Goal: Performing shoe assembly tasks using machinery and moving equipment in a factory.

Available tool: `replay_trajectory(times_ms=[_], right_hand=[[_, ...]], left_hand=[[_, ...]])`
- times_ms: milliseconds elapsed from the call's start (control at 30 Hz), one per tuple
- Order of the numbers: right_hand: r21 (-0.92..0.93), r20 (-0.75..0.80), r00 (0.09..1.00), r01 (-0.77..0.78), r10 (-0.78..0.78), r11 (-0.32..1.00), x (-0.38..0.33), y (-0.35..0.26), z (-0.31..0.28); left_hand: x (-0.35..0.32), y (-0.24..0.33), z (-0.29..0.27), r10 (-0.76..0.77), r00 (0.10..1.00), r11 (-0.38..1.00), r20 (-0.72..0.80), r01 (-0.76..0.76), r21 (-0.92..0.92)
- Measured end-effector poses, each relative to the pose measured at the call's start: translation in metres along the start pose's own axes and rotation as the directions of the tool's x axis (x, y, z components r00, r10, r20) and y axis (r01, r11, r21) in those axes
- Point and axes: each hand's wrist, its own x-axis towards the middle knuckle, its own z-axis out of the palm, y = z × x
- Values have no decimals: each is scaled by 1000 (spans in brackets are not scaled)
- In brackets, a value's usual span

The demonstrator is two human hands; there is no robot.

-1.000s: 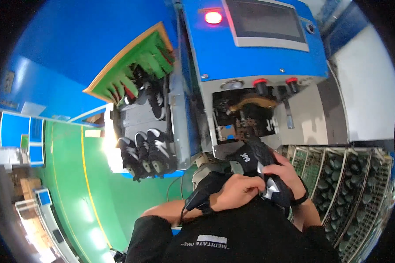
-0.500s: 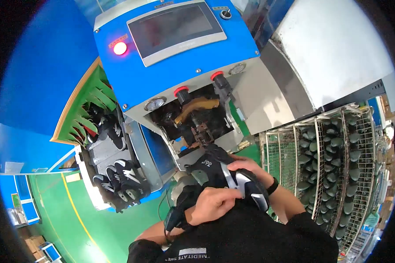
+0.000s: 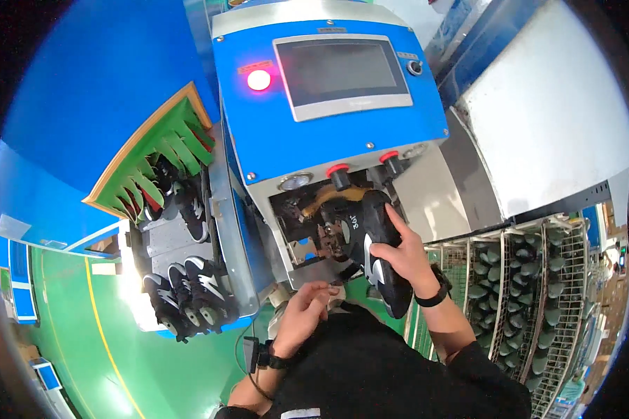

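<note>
Right hand clasped one black shoe with white side marks, its long axis running steeply from the opening of the blue machine down toward the person, sole outward. Left hand hung just below the opening, fingers loosely curled, holding nothing visible. Three similar shoes sat on a tray at left; wire racks held many dark lasts

I see one black shoe with white side markings just right of the frame's centre. It stands nearly on end, sole facing right, its upper end pushed into the dark opening of the blue machine. My right hand grips its middle.
</note>
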Motion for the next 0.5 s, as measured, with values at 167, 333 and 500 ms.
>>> replay_trajectory(times_ms=[167, 333, 500], right_hand=[[-702, 19, 991, 109, -134, 703, 19, 9, 40], [-843, 58, 997, 74, -46, 533, 31, 7, 74], [-883, 24, 997, 58, -78, 466, 55, 7, 79]], left_hand=[[-1, -6, -26, -133, 988, 989, -80, 138, 59], [-2, -14, -45, -148, 978, 989, -143, 150, 0], [6, -4, -52, -123, 985, 980, -123, 140, 141]])
